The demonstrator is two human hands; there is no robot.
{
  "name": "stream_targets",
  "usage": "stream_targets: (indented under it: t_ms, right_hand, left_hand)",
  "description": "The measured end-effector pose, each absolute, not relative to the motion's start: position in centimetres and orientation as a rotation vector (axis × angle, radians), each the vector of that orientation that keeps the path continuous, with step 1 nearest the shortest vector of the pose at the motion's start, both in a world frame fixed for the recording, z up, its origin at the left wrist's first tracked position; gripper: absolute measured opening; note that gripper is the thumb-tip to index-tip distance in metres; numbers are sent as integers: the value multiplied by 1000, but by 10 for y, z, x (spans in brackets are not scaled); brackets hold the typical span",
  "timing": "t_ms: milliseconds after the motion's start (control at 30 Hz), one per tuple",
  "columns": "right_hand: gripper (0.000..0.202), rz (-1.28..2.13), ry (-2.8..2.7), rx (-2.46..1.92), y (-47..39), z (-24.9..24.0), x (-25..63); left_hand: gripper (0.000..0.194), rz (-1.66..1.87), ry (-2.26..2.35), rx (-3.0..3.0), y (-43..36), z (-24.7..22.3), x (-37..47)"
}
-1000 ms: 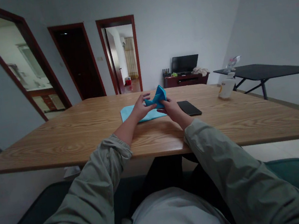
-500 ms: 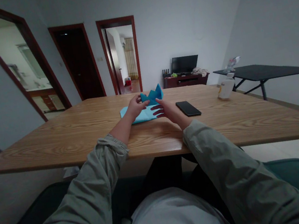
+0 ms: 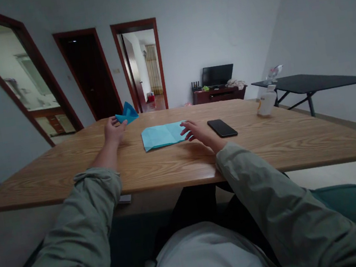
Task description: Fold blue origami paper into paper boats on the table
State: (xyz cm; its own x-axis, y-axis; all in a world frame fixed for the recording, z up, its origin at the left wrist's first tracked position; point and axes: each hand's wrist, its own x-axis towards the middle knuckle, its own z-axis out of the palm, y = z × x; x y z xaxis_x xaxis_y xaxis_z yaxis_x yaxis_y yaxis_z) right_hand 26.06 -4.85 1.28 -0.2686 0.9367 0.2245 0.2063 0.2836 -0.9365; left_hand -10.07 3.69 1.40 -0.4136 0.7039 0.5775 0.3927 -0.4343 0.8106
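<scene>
Folded blue paper (image 3: 128, 113) with pointed corners is held in my left hand (image 3: 115, 130), above the far left part of the wooden table. A light blue sheet (image 3: 163, 135) with crease lines lies on the table in front of me. Over its right edge is my right hand (image 3: 196, 131), fingers apart and holding nothing; whether its fingertips touch the sheet is unclear.
A black phone (image 3: 222, 127) lies right of my right hand on the wooden table (image 3: 170, 170). Farther right stands a white bottle (image 3: 266, 102). Beyond the table are a black folding table (image 3: 314, 82) and a television (image 3: 218, 75) on a cabinet.
My left hand has carried the folded blue paper to the left, away from the sheet. My right hand has let go of that paper and stays near the sheet's right edge.
</scene>
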Motion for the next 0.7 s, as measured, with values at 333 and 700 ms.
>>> stream_targets:
  t_ms: [333, 700]
  right_hand:
    - [29, 1000, -1739, -1121, -56, 17, 262]
    - [26, 758, -1947, -1271, -49, 11, 262]
  left_hand:
    - [56, 1436, 1591, 1508, 18, 20, -101]
    - [35, 690, 1949, 2052, 20, -2, -95]
